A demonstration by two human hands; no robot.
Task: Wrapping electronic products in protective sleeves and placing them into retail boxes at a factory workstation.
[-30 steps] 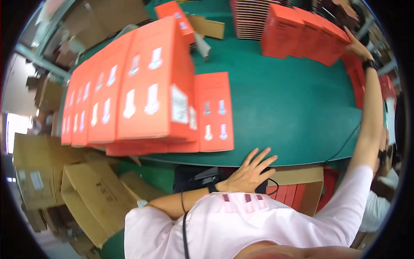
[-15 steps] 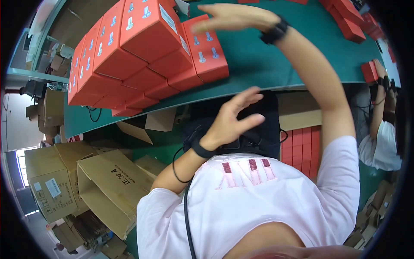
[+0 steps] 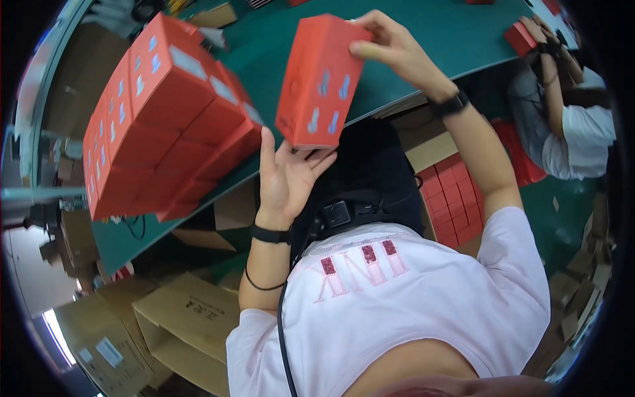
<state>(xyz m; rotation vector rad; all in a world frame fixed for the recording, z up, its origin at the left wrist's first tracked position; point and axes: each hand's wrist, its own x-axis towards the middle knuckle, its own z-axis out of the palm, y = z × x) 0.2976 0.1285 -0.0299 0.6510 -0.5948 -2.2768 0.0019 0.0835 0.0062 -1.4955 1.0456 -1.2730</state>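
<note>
Half a second ago both hands were empty, the right stretched out over the table; now a red box (image 3: 320, 83) hangs between them above the green table's (image 3: 423, 59) near edge. Right hand (image 3: 390, 49) grasps the box's top end, fingers curled over it. Left hand (image 3: 286, 178) is spread open, fingertips touching the bottom end. Beyond the left fingers, to their left, lies a stack of red boxes (image 3: 159, 119). Cardboard cartons (image 3: 172, 324) sit below.
</note>
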